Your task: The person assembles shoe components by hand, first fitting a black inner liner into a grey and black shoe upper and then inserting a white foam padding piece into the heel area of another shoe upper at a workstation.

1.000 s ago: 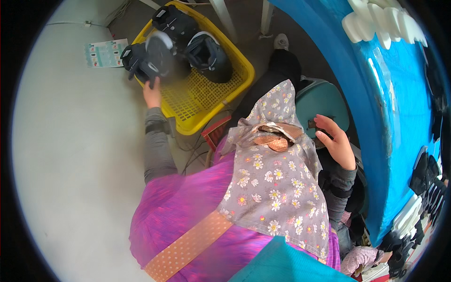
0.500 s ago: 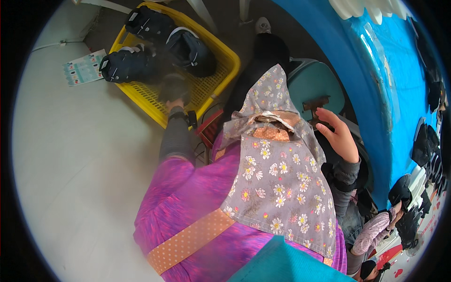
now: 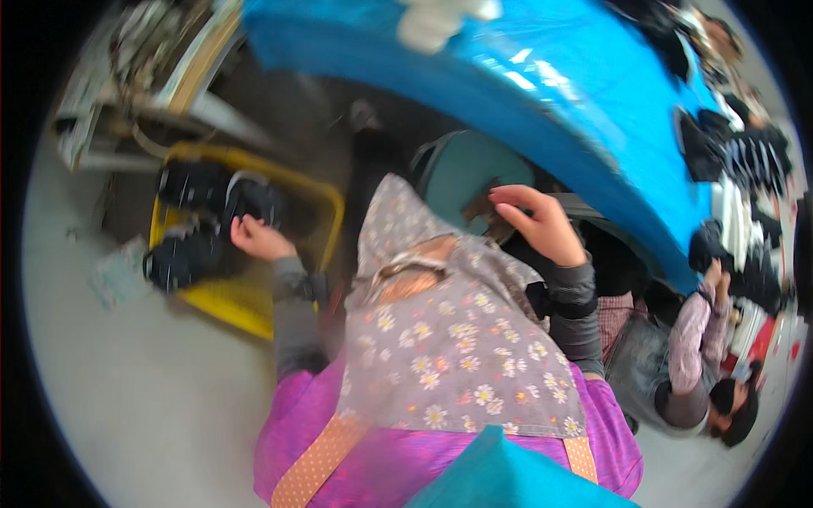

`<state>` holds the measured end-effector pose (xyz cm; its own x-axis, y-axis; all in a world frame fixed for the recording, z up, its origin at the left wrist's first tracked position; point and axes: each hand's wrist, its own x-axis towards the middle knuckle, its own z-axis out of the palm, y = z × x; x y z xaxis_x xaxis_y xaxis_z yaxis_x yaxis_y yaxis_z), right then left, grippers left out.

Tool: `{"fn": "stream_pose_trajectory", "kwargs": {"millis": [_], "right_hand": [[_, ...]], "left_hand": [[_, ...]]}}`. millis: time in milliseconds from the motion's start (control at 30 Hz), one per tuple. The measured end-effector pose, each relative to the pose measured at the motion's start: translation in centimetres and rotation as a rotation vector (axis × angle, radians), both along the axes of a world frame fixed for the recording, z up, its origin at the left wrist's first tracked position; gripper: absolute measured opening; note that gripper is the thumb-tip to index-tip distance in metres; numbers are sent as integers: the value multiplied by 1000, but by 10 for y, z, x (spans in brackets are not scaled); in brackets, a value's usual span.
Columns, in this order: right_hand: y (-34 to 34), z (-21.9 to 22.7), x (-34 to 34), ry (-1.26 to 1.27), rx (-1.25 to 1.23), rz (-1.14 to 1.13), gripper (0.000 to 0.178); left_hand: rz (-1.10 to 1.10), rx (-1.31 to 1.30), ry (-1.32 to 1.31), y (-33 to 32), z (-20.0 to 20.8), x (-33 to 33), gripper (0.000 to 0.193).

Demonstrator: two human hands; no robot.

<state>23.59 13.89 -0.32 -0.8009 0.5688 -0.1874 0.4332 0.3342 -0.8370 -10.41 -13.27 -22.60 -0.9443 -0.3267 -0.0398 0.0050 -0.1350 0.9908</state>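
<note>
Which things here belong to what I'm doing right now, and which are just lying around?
In use, it seems:
black shoes at the left hand
yellow basket holding them

Likely just lying about:
patterned sheet beside the basket
teal seat near the right hand
white pieces on the blue surface

Shoes (image 3: 188, 257) are black, basket (image 3: 229, 311) yellow, apron (image 3: 461, 343) daisy-patterned grey.

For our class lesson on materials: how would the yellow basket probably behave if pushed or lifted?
The yellow basket looks like plastic with upright walls, so it would probably stay stiff. Being wide and low, it seems likelier to slide than tip. With black shoes gathered toward its left, that side may feel heavier.
</note>
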Motion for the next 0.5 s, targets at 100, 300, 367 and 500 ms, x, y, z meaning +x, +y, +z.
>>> {"fn": "stream_pose_trajectory", "kwargs": {"millis": [100,300,367,500], "right_hand": [[7,8,2,86,53,-44,21],[35,31,5,237,84,-70,22],[50,40,9,217,70,-66,20],[89,60,13,168,274,47,22]], "left_hand": [[-313,-25,111,68,76,21,24],[-1094,12,421,203,166,67,15],[-1311,-132,612,252,189,84,15],[-1352,-340,1155,348,233,105,13]]}}
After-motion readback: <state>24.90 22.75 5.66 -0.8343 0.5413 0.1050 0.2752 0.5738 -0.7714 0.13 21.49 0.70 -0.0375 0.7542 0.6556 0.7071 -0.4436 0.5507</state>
